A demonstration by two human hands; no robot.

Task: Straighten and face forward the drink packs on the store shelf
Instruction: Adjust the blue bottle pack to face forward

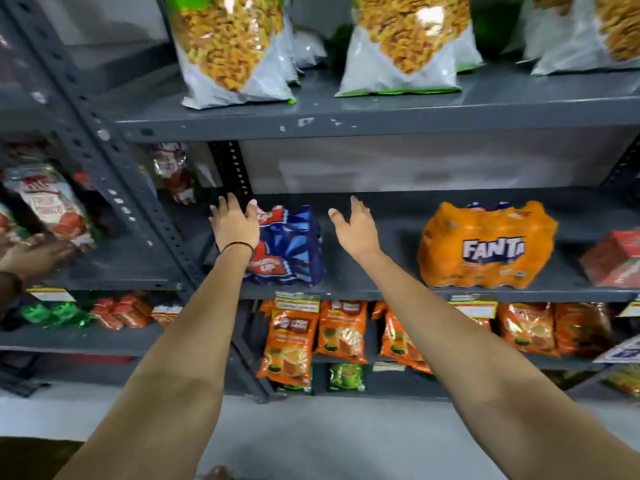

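Observation:
A blue Thums Up drink pack (294, 247) stands on the middle grey shelf (363, 289), turned a little to one side. My left hand (235, 226) lies against the pack's left top corner, fingers spread. To the right of the pack my right hand (355, 225) hovers with its palm turned toward the pack, not touching it. An orange Fanta pack (485, 247) stands further right on the same shelf, label facing out. A red drink pack (616, 258) sits at the right edge, partly cut off.
Large snack bags (228, 50) fill the shelf above. Orange pouches (291, 341) and green packets hang below. A perforated steel upright (138, 202) divides this bay from the left one, where ketchup pouches (52, 206) stand and another person's hand (31, 258) shows.

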